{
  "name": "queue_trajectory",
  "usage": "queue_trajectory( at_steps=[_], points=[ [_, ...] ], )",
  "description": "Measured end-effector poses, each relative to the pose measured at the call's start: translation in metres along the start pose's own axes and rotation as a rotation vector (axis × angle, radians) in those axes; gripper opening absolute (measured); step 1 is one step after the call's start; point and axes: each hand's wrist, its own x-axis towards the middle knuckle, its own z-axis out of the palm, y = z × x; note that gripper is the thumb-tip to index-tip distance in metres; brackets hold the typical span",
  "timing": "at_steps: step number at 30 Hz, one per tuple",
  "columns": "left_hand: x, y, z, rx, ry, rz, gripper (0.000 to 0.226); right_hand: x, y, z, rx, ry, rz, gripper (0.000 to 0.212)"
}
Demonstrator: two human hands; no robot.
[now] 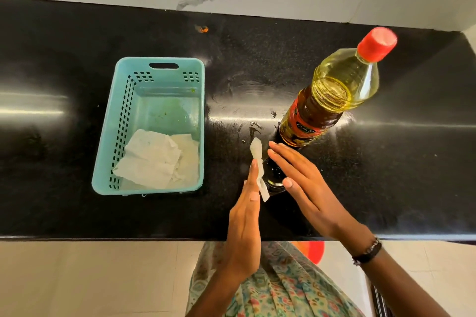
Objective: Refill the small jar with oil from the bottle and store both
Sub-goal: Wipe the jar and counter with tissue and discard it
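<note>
An oil bottle [332, 92] with a red cap and red label stands upright on the black counter [257, 64], partly full of yellow oil. Just in front of it sits the small jar [274, 177], dark and mostly hidden between my hands. My left hand [247, 213] is flat, fingers straight, pressing a white scrap of tissue [258, 167] against the jar's left side. My right hand [301, 183] lies flat with fingers extended along the jar's right side, thumb near its rim. Whether the jar has a lid on, I cannot tell.
A turquoise plastic basket [121, 123] stands to the left with crumpled white tissues in it. Oil smears mark the counter near the bottle's base. A small orange spot [203, 29] lies near the marble back wall. The counter's front edge runs just below my hands.
</note>
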Motion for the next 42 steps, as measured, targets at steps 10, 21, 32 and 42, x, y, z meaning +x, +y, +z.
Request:
queue_trajectory(
  at_steps=[10, 21, 32, 42],
  points=[
    [-0.001, -0.047, 0.003, 0.545, 0.063, 0.028, 0.055, 0.0, 0.004, 0.004, -0.002, 0.041, -0.067, 0.047],
    [-0.019, -0.037, 0.031, 0.527, 0.081, 0.038, 0.064, 0.0, 0.005, 0.005, 0.046, 0.072, -0.093, 0.045],
    [-0.039, 0.001, 0.063, 0.309, 0.107, -0.113, 0.057, 0.001, 0.006, 0.005, 0.068, 0.081, -0.1, 0.044],
    [-0.022, -0.026, 0.059, 0.343, 0.067, -0.202, 0.06, 0.001, 0.006, 0.007, 0.078, 0.086, -0.09, 0.044]
  ],
)
